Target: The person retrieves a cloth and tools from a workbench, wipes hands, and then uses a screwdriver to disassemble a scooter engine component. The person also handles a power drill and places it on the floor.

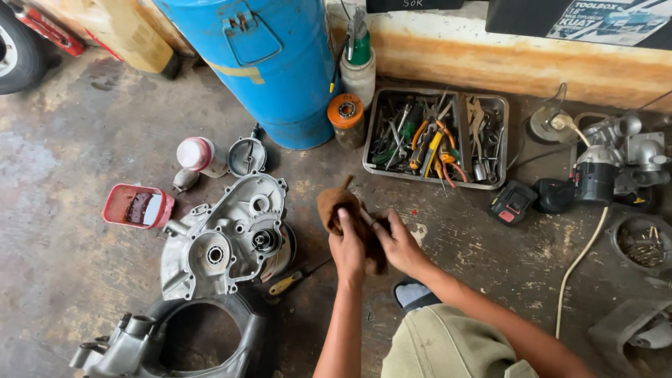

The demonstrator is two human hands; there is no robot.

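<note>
Small-engine repair workshop, work going on at floor level. Stained concrete floor (84, 140) serving as bench. Metal tray (500, 105) holding pliers, wrenches, screwdrivers. Aluminium engine casing (224, 238) lying opened beside second housing (140, 343). Blue steel drum (273, 63) standing against wall; tyre (17, 45) showing at upper left. Power tool (595, 175) and cable (581, 259) lying at right. Bowl of bolts (640, 241) sitting nearby.
</note>
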